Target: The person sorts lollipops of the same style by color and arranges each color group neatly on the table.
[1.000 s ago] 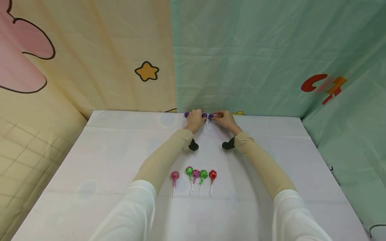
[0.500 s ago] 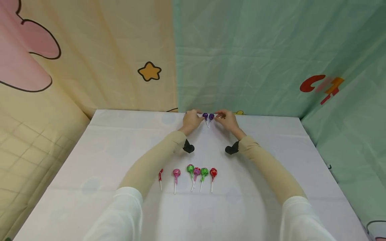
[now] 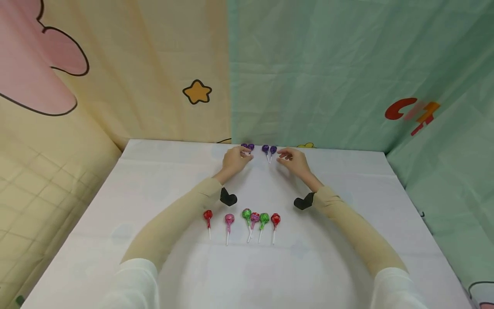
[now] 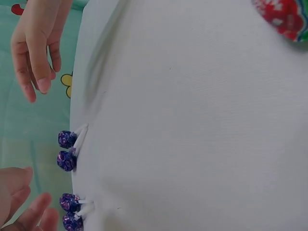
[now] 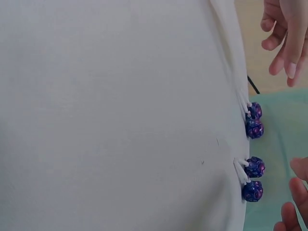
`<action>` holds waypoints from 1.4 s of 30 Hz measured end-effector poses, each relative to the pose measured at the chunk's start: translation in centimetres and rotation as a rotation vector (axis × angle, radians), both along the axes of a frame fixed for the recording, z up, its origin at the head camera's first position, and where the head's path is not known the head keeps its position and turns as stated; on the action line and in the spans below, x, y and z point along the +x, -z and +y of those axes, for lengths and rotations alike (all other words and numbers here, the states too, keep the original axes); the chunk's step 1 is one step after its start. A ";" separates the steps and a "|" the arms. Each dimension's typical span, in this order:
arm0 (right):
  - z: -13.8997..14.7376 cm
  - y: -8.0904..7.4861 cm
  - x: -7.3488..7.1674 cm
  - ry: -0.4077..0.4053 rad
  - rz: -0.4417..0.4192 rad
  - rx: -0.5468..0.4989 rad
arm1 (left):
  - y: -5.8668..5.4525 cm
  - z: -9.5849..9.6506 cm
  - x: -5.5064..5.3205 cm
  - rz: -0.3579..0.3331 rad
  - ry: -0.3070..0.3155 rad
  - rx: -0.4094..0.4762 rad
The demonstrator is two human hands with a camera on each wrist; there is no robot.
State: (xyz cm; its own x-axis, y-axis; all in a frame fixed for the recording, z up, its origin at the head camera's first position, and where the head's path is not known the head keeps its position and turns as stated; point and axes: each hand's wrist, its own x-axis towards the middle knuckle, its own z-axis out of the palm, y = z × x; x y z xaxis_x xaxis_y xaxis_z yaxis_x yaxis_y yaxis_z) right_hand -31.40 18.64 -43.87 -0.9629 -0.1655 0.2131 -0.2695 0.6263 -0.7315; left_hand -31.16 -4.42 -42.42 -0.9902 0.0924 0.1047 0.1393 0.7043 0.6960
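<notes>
Two pairs of purple-wrapped lollipops lie along the table's far edge, sticks toward the person. My left hand [image 3: 233, 159] is beside the left pair [image 3: 251, 147], fingers loosely bent and partly over those lollipops in the head view. Just right of the right pair [image 3: 273, 149] hovers my right hand [image 3: 295, 161], holding nothing, its fingers relaxed. Heads and sticks of both pairs [image 4: 66, 160] show in the left wrist view, with the sticks of each pair converging. In the right wrist view, the same lollipops [image 5: 254, 167] sit between the two hands, apart from the fingers.
Nearer the person, a loose row holds red [image 3: 208, 214], pink [image 3: 229, 219], green [image 3: 246, 213] and other lollipops, some with crossing sticks. A white cloth covers the table [image 3: 328, 257]. Patterned curtains [image 3: 308, 77] hang right behind its far edge.
My left hand has moved left, uncovering the left purple pair. The right hand has drawn slightly right, off the right pair. A red lollipop has come out from behind the left forearm.
</notes>
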 end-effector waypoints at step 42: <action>1.0 1.3 12.3 -0.184 -0.115 0.026 | -0.2 -9.3 11.6 -0.033 0.093 0.087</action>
State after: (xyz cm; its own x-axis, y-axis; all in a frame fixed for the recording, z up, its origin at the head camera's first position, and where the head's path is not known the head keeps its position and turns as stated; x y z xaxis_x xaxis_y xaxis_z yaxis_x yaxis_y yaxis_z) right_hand -19.11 19.60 -45.15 -0.9335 -0.3452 0.0971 -0.2972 0.5932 -0.7482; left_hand -19.53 -13.68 -42.25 -0.9808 0.1761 0.0838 0.1774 0.6265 0.7590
